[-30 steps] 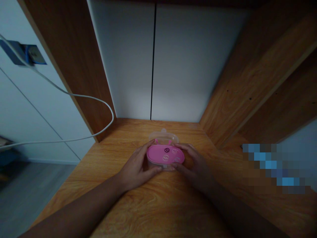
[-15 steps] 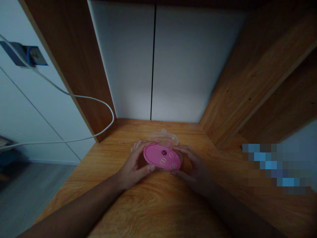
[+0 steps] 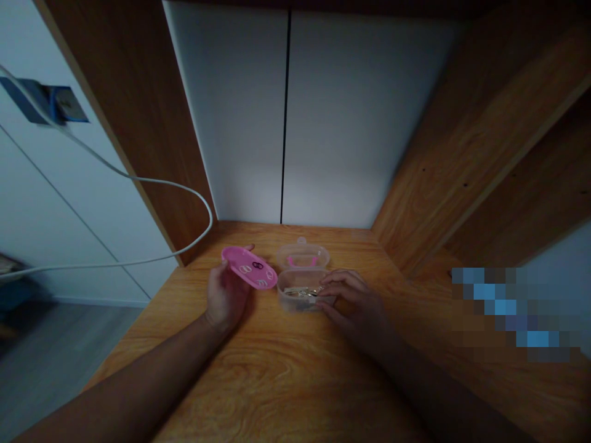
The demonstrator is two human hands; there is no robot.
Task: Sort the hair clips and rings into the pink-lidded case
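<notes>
left hand (image 3: pixel 226 296) pinches the oval pink lid (image 3: pixel 250 275) at its left end, fingers closed on it. the lid is lifted off, its long axis running left to right with the right end lower and the printed face up. right hand (image 3: pixel 351 306) lies half-curled on the right rim of the open clear box (image 3: pixel 295 299); i cannot tell whether it is gripping. the box sits on the wooden desk (image 3: pixel 286 381), with a second clear box (image 3: pixel 303 255) just behind it.

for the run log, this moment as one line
left hand: holds pink lid, raised left of box | right hand: on box's right end | box: open, on desk, small items inside | behind: second clear tub
</notes>
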